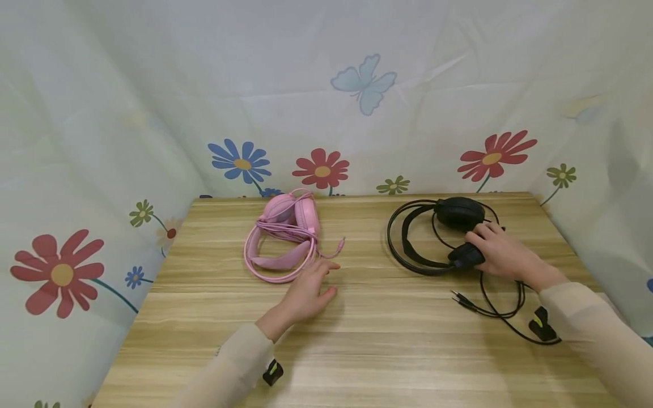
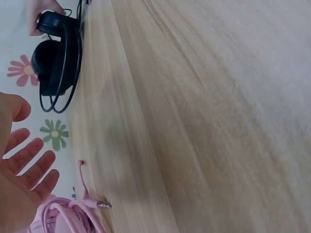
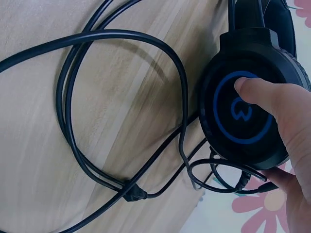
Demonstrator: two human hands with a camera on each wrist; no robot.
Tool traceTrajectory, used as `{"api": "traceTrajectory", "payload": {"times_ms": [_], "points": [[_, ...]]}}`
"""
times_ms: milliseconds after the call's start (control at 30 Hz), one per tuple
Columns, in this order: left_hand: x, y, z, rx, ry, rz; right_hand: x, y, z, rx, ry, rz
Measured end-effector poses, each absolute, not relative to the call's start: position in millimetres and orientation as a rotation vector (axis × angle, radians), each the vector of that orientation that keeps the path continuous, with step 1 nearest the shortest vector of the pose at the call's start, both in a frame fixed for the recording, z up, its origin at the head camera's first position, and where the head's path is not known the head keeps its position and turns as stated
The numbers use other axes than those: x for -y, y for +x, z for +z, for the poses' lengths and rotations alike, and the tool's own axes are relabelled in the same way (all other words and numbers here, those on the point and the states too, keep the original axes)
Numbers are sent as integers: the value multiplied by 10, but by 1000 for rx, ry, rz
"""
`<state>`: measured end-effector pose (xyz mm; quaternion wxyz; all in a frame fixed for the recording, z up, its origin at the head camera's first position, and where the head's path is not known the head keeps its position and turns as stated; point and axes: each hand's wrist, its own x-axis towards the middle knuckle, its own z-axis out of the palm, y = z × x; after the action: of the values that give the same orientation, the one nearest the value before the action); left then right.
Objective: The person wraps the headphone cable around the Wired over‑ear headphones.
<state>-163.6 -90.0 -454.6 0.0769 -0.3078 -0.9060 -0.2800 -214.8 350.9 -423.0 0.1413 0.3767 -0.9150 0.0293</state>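
Note:
Black headphones (image 1: 419, 266) lie at the right of the table, and my right hand (image 1: 502, 252) grips their nearer ear cup (image 1: 466, 256). In the right wrist view the thumb (image 3: 262, 94) presses the cup's outer face, which bears a blue ring. Pink headphones (image 1: 285, 260) rest at the left with their cable bundled around them. Just in front of them is my left hand (image 1: 306, 292), its fingers spread and holding nothing. The left wrist view shows this palm (image 2: 22, 184) above the pink headphones' cable plug (image 2: 99, 204).
The black cable (image 1: 502, 314) loops over the table's right side, its two plugs (image 1: 464, 300) pointing left. A wooden table (image 1: 367, 351) carries everything. White curtains printed with flowers (image 1: 321, 170) hang behind it and on both sides.

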Motion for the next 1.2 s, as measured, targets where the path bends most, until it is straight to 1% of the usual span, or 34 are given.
{"api": "traceTrajectory", "payload": {"times_ms": [467, 833, 1067, 1200], "points": [[851, -1668, -4614, 2750, -834, -1042, -3354, -2104, -4081, 2594, 1117, 26], [766, -1846, -4643, 2712, -721, -1461, -3047, -2074, -3903, 2458, 1215, 87], [718, -1969, -4544, 2751, -634, -1744, -2893, -2046, -3844, 2371, 1246, 88], [709, -2047, -4477, 2712, -632, -1898, -2821, -2031, -3847, 2316, 1267, 94]]}}
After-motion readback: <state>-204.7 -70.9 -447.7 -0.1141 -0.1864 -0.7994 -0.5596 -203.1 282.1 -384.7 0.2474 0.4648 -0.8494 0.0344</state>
